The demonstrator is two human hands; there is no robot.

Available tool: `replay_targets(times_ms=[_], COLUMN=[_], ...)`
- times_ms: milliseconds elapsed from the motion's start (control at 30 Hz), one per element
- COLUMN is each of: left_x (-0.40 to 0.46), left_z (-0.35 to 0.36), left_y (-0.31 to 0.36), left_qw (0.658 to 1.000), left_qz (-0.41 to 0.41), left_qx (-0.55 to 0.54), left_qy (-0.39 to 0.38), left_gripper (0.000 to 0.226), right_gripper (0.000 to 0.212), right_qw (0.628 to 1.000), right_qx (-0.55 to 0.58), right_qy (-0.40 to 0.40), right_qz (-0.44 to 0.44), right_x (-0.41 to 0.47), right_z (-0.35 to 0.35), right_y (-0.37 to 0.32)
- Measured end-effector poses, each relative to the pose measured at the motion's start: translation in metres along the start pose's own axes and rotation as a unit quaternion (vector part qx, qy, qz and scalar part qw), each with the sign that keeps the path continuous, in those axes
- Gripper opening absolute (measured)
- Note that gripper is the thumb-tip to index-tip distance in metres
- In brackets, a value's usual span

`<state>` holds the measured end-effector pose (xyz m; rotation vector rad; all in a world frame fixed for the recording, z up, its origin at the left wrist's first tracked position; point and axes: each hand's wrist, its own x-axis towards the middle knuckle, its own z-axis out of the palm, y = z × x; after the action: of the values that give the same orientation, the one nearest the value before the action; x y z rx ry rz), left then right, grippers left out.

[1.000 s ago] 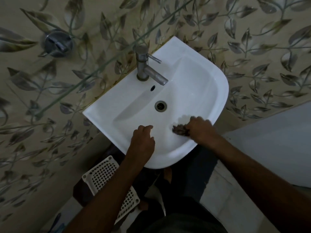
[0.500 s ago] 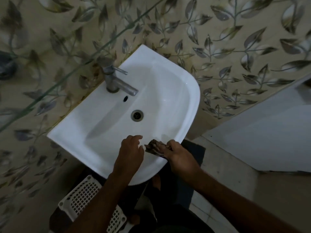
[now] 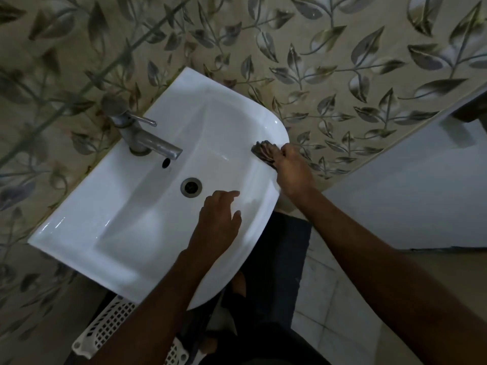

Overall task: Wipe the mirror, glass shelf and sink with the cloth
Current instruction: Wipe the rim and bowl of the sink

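Observation:
A white sink point(image 3: 110, 219) fills the middle of the head view, with a metal tap point(image 3: 142, 138) at its back and a round drain point(image 3: 191, 187) in the bowl. My right hand point(image 3: 291, 172) grips a dark crumpled cloth point(image 3: 264, 152) and presses it on the sink's right rim. Over the front of the bowl, just right of the drain, rests my left hand point(image 3: 220, 222) with fingers apart and nothing in it. The edge of the glass shelf point(image 3: 87, 86) runs as a thin slanted line above the tap. The mirror is out of view.
Leaf-patterned tiles point(image 3: 342, 61) cover the wall behind the sink. A white perforated basket point(image 3: 105, 330) stands on the floor under the sink's front. A dark mat point(image 3: 279, 259) and my feet lie below the bowl. A pale panel point(image 3: 421, 193) stands at the right.
My right hand has carried the cloth from the sink's front rim up along the right rim towards the wall. The left hand stays near the front of the bowl. The camera view has shifted.

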<state>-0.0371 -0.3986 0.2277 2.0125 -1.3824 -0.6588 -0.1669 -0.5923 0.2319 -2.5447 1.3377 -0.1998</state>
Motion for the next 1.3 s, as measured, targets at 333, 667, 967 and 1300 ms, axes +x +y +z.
replay_targets(times_ms=[333,667,967,1300], left_x=[0.001,-0.002,0.006,0.01], left_z=[-0.002,-0.007,-0.014,-0.033], left_y=[-0.014,-0.026,-0.048,-0.082], left_qw=[1.0,0.997,0.992,0.983], left_qz=[-0.022,-0.072,-0.123,-0.174], left_qx=[-0.007,-0.017,-0.022,-0.025], left_qy=[0.004,-0.002,0.021,0.061], left_gripper=[0.045,0.044,0.045,0.03], right_gripper=[0.054,0.035,0.026,0.02], right_qw=[0.99,0.998,0.994,0.969], right_qx=[-0.01,-0.039,-0.018,0.205], right_qy=[-0.079,0.029,0.098,0.136], right_qz=[-0.113,-0.047,-0.039,-0.009], right_x=[-0.082,0.06,0.153,0.238], right_z=[0.017,-0.003,0.005,0.041], right_y=[-0.015,0.02,-0.008,-0.104])
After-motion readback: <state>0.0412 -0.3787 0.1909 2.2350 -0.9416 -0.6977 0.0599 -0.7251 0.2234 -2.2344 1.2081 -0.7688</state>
